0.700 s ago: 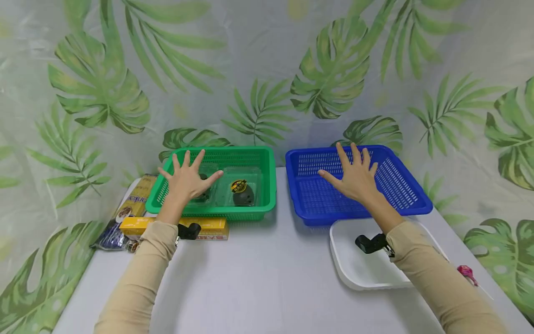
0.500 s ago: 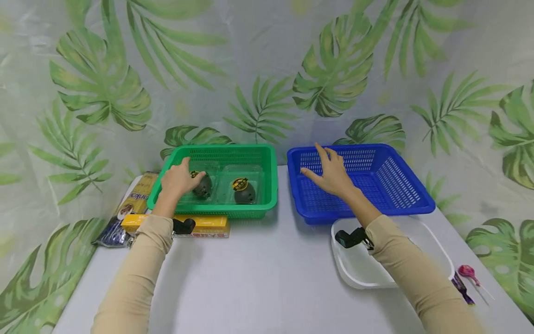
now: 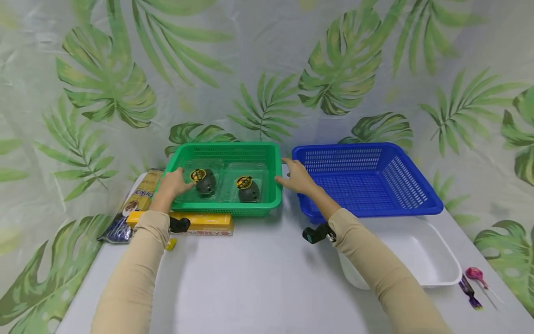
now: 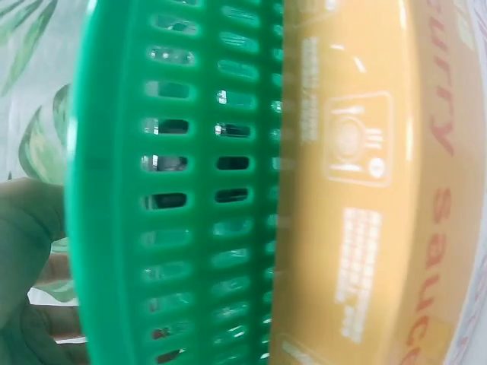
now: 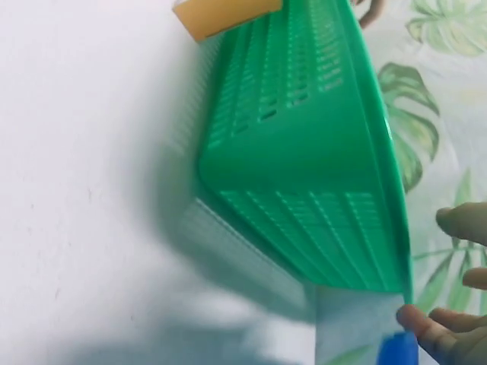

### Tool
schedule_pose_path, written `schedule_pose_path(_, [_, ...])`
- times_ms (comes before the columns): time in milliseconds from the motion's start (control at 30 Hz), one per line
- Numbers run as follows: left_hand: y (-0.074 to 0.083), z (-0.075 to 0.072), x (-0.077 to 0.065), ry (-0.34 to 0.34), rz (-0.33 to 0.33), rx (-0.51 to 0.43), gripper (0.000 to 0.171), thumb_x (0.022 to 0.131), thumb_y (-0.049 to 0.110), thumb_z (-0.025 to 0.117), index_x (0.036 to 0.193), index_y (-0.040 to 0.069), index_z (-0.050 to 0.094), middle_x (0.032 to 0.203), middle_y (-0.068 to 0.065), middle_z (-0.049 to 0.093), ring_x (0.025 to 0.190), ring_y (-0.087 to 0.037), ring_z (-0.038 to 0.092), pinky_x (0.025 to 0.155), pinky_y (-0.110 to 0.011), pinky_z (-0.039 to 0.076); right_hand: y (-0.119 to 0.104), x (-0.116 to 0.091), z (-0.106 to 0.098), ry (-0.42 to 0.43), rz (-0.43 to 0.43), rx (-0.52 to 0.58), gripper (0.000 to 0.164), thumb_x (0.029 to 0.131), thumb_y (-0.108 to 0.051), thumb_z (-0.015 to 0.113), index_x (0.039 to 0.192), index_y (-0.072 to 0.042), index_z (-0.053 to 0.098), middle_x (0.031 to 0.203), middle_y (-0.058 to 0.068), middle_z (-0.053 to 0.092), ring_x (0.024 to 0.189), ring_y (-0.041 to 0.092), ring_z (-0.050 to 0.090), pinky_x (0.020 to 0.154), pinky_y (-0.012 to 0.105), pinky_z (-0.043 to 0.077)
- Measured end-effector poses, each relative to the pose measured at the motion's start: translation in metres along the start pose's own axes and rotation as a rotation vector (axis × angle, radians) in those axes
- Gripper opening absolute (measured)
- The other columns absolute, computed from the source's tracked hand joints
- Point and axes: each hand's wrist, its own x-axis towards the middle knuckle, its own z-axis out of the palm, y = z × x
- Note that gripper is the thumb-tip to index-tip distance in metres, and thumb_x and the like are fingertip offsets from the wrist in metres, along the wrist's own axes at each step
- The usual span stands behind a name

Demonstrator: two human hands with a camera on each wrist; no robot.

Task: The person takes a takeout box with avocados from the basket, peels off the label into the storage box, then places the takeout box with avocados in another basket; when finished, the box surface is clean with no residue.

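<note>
A green basket [image 3: 227, 207] stands at the back left of the table. Inside are two clear plastic boxes [image 3: 225, 182], each with a dark rounded item [image 3: 249, 192] and a round yellow-and-black label. My left hand [image 3: 170, 184] is at the basket's left rim, its thumb reaching over the inside. Some of its fingers are hidden in the head view. My right hand [image 3: 298, 178] is beside the right rim, thumb and fingers spread apart. In the right wrist view its fingertips [image 5: 411, 315] come close to the rim; contact is unclear.
A yellow curry sauce box [image 3: 204, 223] lies along the green basket's front, with a gold-and-blue packet [image 3: 135, 204] to its left. A blue basket [image 3: 354, 195] stands at right, a white tub [image 3: 413, 255] before it. A lollipop [image 3: 474, 273] and wrapped candy [image 3: 469, 292] lie farther right.
Both hands have come down from a raised, spread pose. My right hand has moved left from above the blue basket to the green basket's right side; my left has lowered to its left rim.
</note>
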Motion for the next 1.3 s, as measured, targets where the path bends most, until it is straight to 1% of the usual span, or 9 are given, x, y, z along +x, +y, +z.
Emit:
schedule_pose_path(267, [-0.004, 0.005, -0.001, 0.015, -0.003, -0.019, 0.065, 0.094, 0.027, 0.056, 0.138, -0.014, 0.032, 0.123, -0.039, 0.047, 0.109, -0.051, 0.049, 0.088, -0.057, 0.046, -0.01, 0.01, 0.015, -0.102, 0.078, -0.061, 0.072, 0.092, -0.023, 0.061, 0.144, 0.009, 0.024, 0.141, 0.028, 0.039, 0.125, 0.04, 0.043, 0.1, 0.048, 0.042])
schedule_pose_path(500, [-0.012, 0.001, 0.001, 0.245, -0.041, -0.006, 0.051, 0.093, 0.013, 0.053, 0.134, -0.014, 0.039, 0.123, -0.039, 0.046, 0.112, -0.052, 0.043, 0.099, -0.056, 0.035, -0.017, 0.013, 0.022, -0.055, 0.121, -0.128, 0.067, 0.092, -0.027, 0.06, 0.145, 0.002, 0.03, 0.144, 0.027, 0.033, 0.132, 0.042, 0.032, 0.104, 0.053, 0.036])
schedule_pose_path(600, [-0.022, -0.004, 0.001, 0.276, -0.095, 0.003, 0.052, 0.09, 0.012, 0.051, 0.135, -0.012, 0.039, 0.123, -0.038, 0.046, 0.112, -0.051, 0.042, 0.099, -0.057, 0.031, -0.021, 0.017, 0.023, -0.002, 0.102, -0.128, 0.062, 0.092, -0.025, 0.06, 0.142, 0.002, 0.036, 0.142, 0.026, 0.035, 0.131, 0.041, 0.032, 0.107, 0.053, 0.031])
schedule_pose_path(767, [-0.048, -0.007, 0.002, 0.147, -0.134, -0.385, 0.058, 0.092, 0.01, 0.048, 0.144, -0.007, 0.027, 0.136, -0.038, 0.033, 0.11, -0.048, 0.046, 0.08, -0.049, 0.048, -0.03, 0.026, 0.025, 0.034, 0.041, -0.125, 0.053, 0.091, -0.02, 0.061, 0.135, 0.005, 0.046, 0.133, 0.023, 0.05, 0.125, 0.037, 0.043, 0.1, 0.046, 0.042])
schedule_pose_path(833, [-0.058, -0.007, 0.003, 0.092, -0.142, -0.55, 0.06, 0.094, 0.01, 0.048, 0.146, -0.005, 0.024, 0.142, -0.037, 0.026, 0.11, -0.046, 0.047, 0.079, -0.044, 0.05, -0.035, 0.029, 0.026, 0.009, 0.043, -0.126, 0.052, 0.091, -0.02, 0.062, 0.134, 0.006, 0.047, 0.118, 0.023, 0.06, 0.102, 0.031, 0.058, 0.083, 0.039, 0.052])
schedule_pose_path(967, [-0.072, -0.007, 0.001, -0.013, -0.136, -0.69, 0.061, 0.097, 0.017, 0.049, 0.149, 0.001, 0.02, 0.15, -0.03, 0.016, 0.117, -0.043, 0.045, 0.079, -0.034, 0.052, -0.046, 0.036, 0.03, -0.093, 0.101, -0.166, 0.056, 0.09, -0.024, 0.063, 0.132, 0.008, 0.047, 0.106, 0.023, 0.064, 0.071, 0.023, 0.058, 0.061, 0.031, 0.05])
schedule_pose_path(1100, [-0.083, -0.007, -0.002, -0.117, -0.097, -0.809, 0.064, 0.1, 0.023, 0.046, 0.151, 0.007, 0.012, 0.153, -0.026, 0.01, 0.115, -0.032, 0.048, 0.076, -0.025, 0.053, -0.054, 0.052, 0.042, -0.289, 0.215, -0.216, 0.058, 0.089, -0.034, 0.063, 0.129, 0.004, 0.048, 0.12, 0.02, 0.057, 0.09, 0.027, 0.06, 0.07, 0.035, 0.051])
schedule_pose_path(1200, [-0.089, -0.007, -0.005, -0.172, -0.069, -0.916, 0.064, 0.102, 0.021, 0.041, 0.151, 0.007, 0.004, 0.153, -0.027, 0.005, 0.098, -0.014, 0.056, 0.073, -0.022, 0.053, -0.017, 0.092, 0.085, -0.385, 0.282, -0.238, 0.091, 0.083, -0.051, 0.066, 0.143, 0.005, 0.027, 0.12, 0.023, 0.055, 0.096, 0.033, 0.058, 0.07, 0.04, 0.05])
schedule_pose_path(1300, [-0.093, -0.005, -0.006, -0.207, -0.056, -1.017, 0.064, 0.102, 0.018, 0.039, 0.151, 0.007, 0.0, 0.153, -0.026, 0.0, 0.083, -0.002, 0.058, 0.072, -0.021, 0.053, 0.043, 0.139, 0.142, -0.375, 0.324, -0.234, 0.129, 0.072, -0.07, 0.064, 0.147, 0.003, -0.011, 0.108, 0.022, 0.062, 0.083, 0.032, 0.061, 0.062, 0.041, 0.05])
